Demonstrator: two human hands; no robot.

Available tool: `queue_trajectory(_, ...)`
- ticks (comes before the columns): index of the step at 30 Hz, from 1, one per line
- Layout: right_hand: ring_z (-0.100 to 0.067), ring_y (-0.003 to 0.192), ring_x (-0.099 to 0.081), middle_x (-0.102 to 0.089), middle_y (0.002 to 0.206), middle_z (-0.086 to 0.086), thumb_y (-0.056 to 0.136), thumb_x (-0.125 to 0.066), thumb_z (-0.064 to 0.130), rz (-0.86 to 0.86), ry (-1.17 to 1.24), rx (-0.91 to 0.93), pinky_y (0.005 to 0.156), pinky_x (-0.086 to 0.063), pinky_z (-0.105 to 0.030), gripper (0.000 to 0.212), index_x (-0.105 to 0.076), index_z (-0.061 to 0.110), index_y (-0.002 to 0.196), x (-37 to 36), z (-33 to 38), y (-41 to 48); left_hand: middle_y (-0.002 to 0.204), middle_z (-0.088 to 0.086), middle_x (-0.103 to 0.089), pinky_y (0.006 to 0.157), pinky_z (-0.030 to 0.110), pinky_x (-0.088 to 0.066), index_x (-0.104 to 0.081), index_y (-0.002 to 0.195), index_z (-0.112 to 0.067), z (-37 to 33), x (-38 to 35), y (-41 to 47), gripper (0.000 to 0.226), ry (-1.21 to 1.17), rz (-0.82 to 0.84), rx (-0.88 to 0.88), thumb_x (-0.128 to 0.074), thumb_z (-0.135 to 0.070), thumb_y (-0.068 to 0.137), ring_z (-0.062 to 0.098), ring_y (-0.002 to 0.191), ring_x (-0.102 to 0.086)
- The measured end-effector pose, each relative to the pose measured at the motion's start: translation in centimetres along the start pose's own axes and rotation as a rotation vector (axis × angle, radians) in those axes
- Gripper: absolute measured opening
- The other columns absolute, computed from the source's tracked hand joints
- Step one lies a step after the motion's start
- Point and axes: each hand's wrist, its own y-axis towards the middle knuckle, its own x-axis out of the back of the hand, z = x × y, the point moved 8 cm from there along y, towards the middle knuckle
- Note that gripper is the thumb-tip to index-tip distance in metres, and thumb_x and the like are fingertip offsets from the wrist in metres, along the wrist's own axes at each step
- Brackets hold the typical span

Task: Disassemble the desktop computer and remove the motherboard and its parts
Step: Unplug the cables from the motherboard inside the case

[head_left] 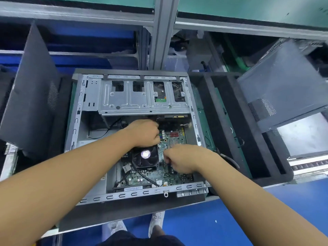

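The open desktop case (193, 121) lies on its side in front of me. Inside it, the green motherboard (156, 173) carries a black CPU fan (145, 158). My left hand (143, 132) reaches in above the fan, fingers curled down at the far end of the memory slots (161, 136). My right hand (179, 159) is to the right of the fan, its thumb and fingers pinching a thin dark part at the near end of those slots. Both hands hide most of what they hold. A black cable (145, 176) runs from the fan across the board.
A metal drive cage (127, 98) with a hard drive fills the far half of the case. A removed dark side panel (33, 89) leans at the left and another open case (284, 82) stands at the right. The floor (204, 224) below is blue.
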Motion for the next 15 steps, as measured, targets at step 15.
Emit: queue_trajectory(15, -0.032, 0.105, -0.061, -0.063, 0.115, -0.013, 0.101, -0.046, 0.038, 0.221, -0.156, -0.064, 0.090, -0.052, -0.044, 0.040, -0.060, 0.005, 0.119, -5.2, 0.9, 2.6, 0.124, 0.000, -0.051, 0.102, 0.050, -0.023, -0.053, 0.125, -0.017, 0.9, -3.3, -3.7, 0.097, 0.071, 0.254, -0.030, -0.045, -0.092, 0.065, 0.021, 0.116, -0.041)
